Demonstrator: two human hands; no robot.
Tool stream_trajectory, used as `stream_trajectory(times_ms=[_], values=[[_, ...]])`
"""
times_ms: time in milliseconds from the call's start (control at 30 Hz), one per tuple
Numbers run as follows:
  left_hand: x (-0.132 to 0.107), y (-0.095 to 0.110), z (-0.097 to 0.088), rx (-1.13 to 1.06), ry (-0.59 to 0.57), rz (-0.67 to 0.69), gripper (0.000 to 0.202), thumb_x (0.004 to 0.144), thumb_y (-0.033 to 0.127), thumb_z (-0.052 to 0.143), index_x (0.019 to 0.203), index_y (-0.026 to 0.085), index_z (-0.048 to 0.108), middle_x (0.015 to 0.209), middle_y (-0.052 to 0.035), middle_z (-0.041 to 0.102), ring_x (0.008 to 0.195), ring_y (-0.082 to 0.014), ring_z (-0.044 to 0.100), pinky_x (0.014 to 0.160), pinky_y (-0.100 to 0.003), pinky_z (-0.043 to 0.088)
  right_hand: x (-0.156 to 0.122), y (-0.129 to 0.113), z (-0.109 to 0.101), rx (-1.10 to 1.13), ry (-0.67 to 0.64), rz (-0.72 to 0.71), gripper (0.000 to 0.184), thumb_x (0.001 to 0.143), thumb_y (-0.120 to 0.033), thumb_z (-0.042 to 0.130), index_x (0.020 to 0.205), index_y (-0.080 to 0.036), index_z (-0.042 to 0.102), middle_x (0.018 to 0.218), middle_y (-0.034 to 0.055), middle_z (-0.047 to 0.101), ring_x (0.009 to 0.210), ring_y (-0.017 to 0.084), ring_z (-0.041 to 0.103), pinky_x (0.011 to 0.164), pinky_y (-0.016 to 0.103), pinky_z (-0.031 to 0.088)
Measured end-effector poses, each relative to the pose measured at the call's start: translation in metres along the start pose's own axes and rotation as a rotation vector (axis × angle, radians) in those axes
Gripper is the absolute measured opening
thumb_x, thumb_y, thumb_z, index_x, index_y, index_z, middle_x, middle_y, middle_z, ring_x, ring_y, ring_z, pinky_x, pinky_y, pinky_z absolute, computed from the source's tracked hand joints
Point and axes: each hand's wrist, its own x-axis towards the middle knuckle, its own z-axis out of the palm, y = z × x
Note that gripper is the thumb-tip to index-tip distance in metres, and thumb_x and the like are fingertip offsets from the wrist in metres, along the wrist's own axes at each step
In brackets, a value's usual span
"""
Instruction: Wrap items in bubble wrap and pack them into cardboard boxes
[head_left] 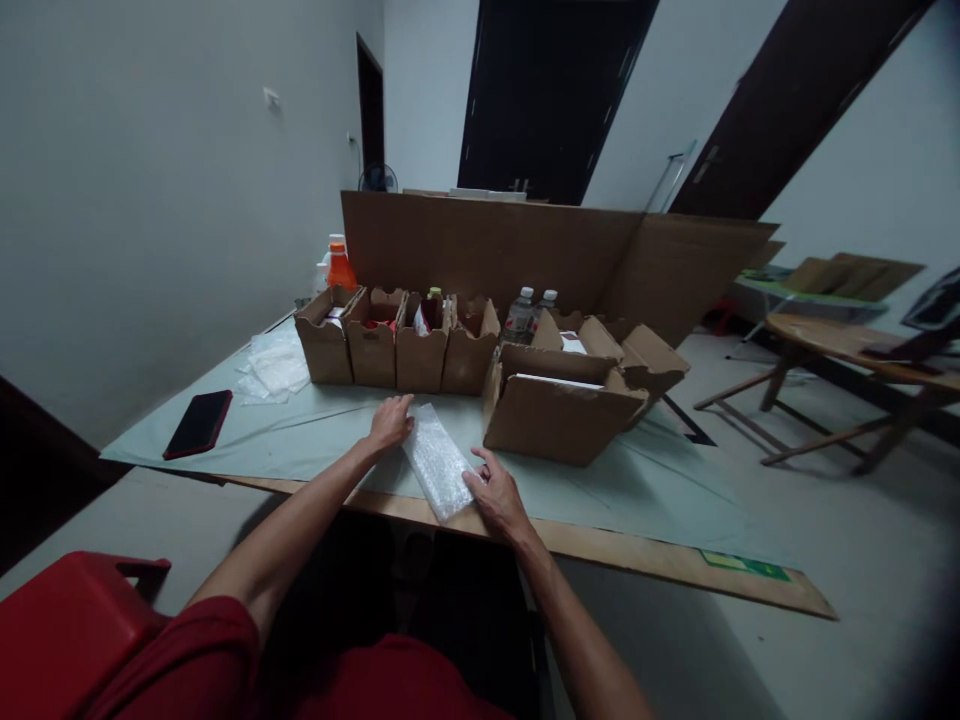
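Observation:
A bundle of bubble wrap (435, 463) lies on the pale green table cover (315, 440) in front of me. My left hand (390, 421) rests on its far end with the fingers curled over the edge. At the near right side of the bundle my right hand (496, 493) presses on it with the fingers spread. Just to the right stands an open cardboard box (559, 415) with a white item inside.
A row of small open cardboard boxes (397, 345) stands behind, with an orange bottle (340, 268) and two water bottles (529, 308). A tall cardboard sheet (525, 250) backs them. A dark red phone (199, 423) and plastic bags (277, 368) lie at the left. A red stool (67, 620) is near left; wooden tables (847, 345) at the right.

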Motion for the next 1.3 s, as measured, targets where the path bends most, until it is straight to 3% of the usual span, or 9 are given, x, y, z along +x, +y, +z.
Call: stream_trajectory(times_ms=[100, 267, 467, 667, 800, 900, 1133, 1233, 1300], values=[[-0.020, 0.000, 0.001, -0.021, 0.037, 0.056, 0.038, 0.091, 0.014, 0.059, 0.129, 0.017, 0.059, 0.124, -0.0138, 0.062, 0.119, -0.0285, 0.058, 0.104, -0.050, 0.047, -0.002, 0.001, 0.001, -0.034, -0.030, 0.019, 0.057, 0.083, -0.040, 0.054, 0.137, -0.021, 0.058, 0.082, 0.0011, 0.068, 0.074, 0.020, 0.061, 0.072, 0.031, 0.046], [-0.108, -0.008, -0.006, -0.070, -0.007, 0.261, 0.043, 0.082, 0.006, 0.055, 0.122, 0.021, 0.063, 0.128, -0.0103, 0.062, 0.121, -0.0250, 0.056, 0.107, -0.043, 0.046, -0.005, -0.001, -0.003, -0.016, -0.160, 0.002, 0.058, 0.086, -0.042, 0.056, 0.142, -0.027, 0.057, 0.102, 0.0047, 0.074, 0.090, 0.024, 0.067, 0.086, 0.036, 0.049], [-0.181, -0.007, -0.007, -0.173, 0.001, 0.484, 0.062, 0.074, 0.010, 0.058, 0.135, 0.020, 0.054, 0.139, -0.0142, 0.055, 0.130, -0.0314, 0.049, 0.109, -0.052, 0.043, -0.008, -0.008, -0.006, 0.084, -0.293, -0.030, 0.038, 0.083, -0.038, 0.057, 0.110, -0.021, 0.077, 0.117, 0.0087, 0.074, 0.111, 0.026, 0.066, 0.100, 0.037, 0.045], [-0.178, 0.006, -0.001, -0.169, 0.058, 0.543, 0.073, 0.078, 0.017, 0.062, 0.148, 0.020, 0.039, 0.153, -0.0169, 0.044, 0.141, -0.0340, 0.041, 0.113, -0.055, 0.038, -0.012, -0.019, -0.002, 0.205, -0.268, 0.006, 0.040, 0.083, -0.050, 0.056, 0.092, -0.016, 0.076, 0.090, 0.0054, 0.074, 0.086, 0.022, 0.065, 0.078, 0.031, 0.049], [-0.167, 0.012, 0.009, -0.272, 0.099, 0.456, 0.052, 0.078, 0.008, 0.056, 0.128, 0.022, 0.060, 0.134, -0.0125, 0.064, 0.132, -0.0311, 0.052, 0.109, -0.055, 0.042, -0.017, -0.025, 0.000, 0.259, -0.250, 0.053, 0.050, 0.085, -0.060, 0.052, 0.078, -0.015, 0.071, 0.070, 0.0022, 0.064, 0.066, 0.016, 0.058, 0.059, 0.026, 0.043], [-0.161, 0.013, 0.014, -0.361, 0.098, 0.355, 0.037, 0.078, 0.006, 0.054, 0.108, 0.022, 0.069, 0.112, -0.0096, 0.074, 0.119, -0.0292, 0.062, 0.103, -0.052, 0.047, -0.024, -0.027, -0.008, 0.276, -0.289, 0.090, 0.054, 0.087, -0.063, 0.049, 0.093, -0.015, 0.073, 0.070, 0.0020, 0.064, 0.059, 0.015, 0.056, 0.051, 0.024, 0.039], [-0.156, 0.009, 0.013, -0.475, 0.086, 0.167, 0.036, 0.086, 0.015, 0.052, 0.118, 0.018, 0.066, 0.110, -0.0099, 0.073, 0.100, -0.0223, 0.067, 0.093, -0.040, 0.053, -0.033, -0.032, -0.039, 0.153, -0.247, -0.025, 0.069, 0.065, -0.038, 0.079, 0.129, -0.019, 0.063, 0.109, 0.0081, 0.068, 0.095, 0.021, 0.064, 0.083, 0.034, 0.050], [-0.153, 0.011, 0.009, -0.515, 0.065, 0.093, 0.043, 0.088, 0.018, 0.052, 0.130, 0.016, 0.060, 0.109, -0.0090, 0.072, 0.095, -0.0198, 0.067, 0.087, -0.035, 0.054, -0.025, -0.034, -0.027, 0.091, -0.222, -0.146, 0.069, 0.062, -0.029, 0.078, 0.129, -0.022, 0.063, 0.124, 0.0089, 0.065, 0.113, 0.025, 0.059, 0.098, 0.038, 0.045], [-0.152, 0.013, 0.006, -0.551, 0.026, 0.047, 0.044, 0.091, 0.023, 0.051, 0.135, 0.016, 0.056, 0.094, -0.0045, 0.072, 0.079, -0.0162, 0.065, 0.075, -0.030, 0.054, -0.017, -0.032, -0.013, 0.110, -0.219, -0.118, 0.056, 0.070, -0.031, 0.070, 0.124, -0.020, 0.066, 0.109, 0.0067, 0.070, 0.099, 0.022, 0.063, 0.090, 0.036, 0.048]])
